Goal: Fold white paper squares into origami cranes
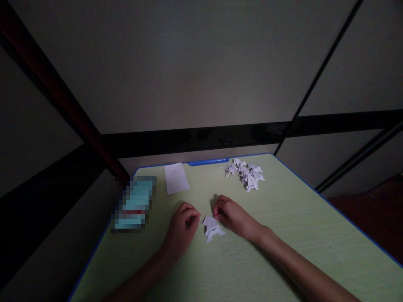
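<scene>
Blurred and cut off at the pale green wood-grain table [283,218]

Coarse pixel blocks mask the flat turquoise-and-red rectangular object [135,205]; the overlapping folded white paper figures [248,174] at the far side hide parts of one another; the bottom edge crops both forearms [296,258].

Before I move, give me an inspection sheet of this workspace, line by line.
Surface: pale green table with blue edging
Job's things: folded white paper piece between the hands; cluster of folded pieces at the far side; flat white sheet left of it
Clutter: pixelated blue-green item at left, unidentifiable
Hands: left hand and right hand beside the piece, fingers curled; contact on the right unclear
Cables: nothing seen
Surroundings: pale panels with a black band behind
</scene>
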`<action>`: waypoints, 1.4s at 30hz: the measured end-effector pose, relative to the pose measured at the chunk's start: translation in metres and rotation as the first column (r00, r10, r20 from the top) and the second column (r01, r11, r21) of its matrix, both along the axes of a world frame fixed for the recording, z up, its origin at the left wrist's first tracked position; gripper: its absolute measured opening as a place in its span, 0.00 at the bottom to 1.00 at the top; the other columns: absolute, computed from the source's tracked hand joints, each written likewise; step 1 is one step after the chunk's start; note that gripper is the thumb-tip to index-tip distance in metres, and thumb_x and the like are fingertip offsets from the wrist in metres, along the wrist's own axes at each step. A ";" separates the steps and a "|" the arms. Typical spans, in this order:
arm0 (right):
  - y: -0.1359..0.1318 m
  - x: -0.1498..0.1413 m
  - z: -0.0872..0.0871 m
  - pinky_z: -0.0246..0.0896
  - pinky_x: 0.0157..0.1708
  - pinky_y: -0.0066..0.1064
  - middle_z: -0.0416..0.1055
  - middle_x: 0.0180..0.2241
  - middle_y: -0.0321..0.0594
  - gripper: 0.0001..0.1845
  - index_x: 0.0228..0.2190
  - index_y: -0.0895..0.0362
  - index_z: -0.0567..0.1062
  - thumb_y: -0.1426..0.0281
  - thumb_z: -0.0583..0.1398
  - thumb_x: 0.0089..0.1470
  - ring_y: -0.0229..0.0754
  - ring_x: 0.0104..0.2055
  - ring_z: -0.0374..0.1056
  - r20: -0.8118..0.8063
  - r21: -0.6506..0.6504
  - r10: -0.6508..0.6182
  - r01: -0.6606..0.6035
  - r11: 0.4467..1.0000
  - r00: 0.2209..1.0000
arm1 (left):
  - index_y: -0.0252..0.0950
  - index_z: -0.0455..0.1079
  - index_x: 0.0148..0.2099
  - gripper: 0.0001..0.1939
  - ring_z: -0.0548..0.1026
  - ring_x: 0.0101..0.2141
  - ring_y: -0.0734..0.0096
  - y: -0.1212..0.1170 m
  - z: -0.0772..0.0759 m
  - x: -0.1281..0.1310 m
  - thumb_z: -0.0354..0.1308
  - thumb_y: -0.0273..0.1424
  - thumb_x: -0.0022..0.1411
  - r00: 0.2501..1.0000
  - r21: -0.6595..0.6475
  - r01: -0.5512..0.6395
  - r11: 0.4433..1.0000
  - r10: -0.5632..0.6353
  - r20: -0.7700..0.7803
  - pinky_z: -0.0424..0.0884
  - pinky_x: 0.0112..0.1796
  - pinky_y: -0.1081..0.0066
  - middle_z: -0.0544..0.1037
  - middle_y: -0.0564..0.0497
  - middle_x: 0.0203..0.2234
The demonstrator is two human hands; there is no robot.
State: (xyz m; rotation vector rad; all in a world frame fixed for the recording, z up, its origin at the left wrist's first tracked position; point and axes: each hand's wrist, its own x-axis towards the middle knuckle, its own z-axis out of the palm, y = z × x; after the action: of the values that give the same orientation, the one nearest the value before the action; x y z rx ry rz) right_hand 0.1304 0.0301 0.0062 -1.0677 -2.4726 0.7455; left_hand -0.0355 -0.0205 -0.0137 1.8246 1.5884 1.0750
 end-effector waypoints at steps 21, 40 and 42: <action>-0.007 -0.004 -0.010 0.53 0.30 0.28 0.63 0.26 0.38 0.04 0.27 0.59 0.69 0.70 0.57 0.46 0.39 0.30 0.60 -0.132 0.025 -0.036 0.040 0.999 0.991 | 0.34 0.63 0.22 0.08 0.65 0.30 0.70 0.002 0.000 0.004 0.49 0.17 0.47 0.987 -0.040 0.079 0.996 -0.084 -0.134 0.61 0.33 0.70 0.64 0.53 0.24; -0.015 -0.002 -0.001 0.51 0.36 0.32 0.62 0.33 0.40 0.10 0.27 0.57 0.69 0.71 0.62 0.38 0.43 0.38 0.57 -0.079 -0.011 0.043 -0.044 0.999 0.996 | 0.35 0.66 0.27 0.11 0.65 0.34 0.70 -0.003 0.001 -0.003 0.48 0.16 0.44 0.989 -0.005 0.145 0.989 -0.145 -0.021 0.62 0.37 0.69 0.65 0.52 0.28; -0.015 -0.003 -0.002 0.52 0.34 0.31 0.63 0.30 0.39 0.10 0.26 0.58 0.68 0.70 0.63 0.37 0.42 0.35 0.57 -0.095 -0.030 0.039 -0.042 0.999 0.995 | 0.35 0.67 0.27 0.10 0.65 0.34 0.70 -0.004 0.001 -0.002 0.49 0.16 0.45 0.989 -0.004 0.150 0.989 -0.150 -0.013 0.62 0.37 0.70 0.65 0.52 0.28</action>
State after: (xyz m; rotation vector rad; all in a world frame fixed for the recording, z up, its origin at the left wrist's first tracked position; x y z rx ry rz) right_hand 0.1275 0.0147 0.0042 -0.9729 -2.4164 0.8306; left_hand -0.0379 -0.0241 -0.0123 1.9192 1.4339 0.9936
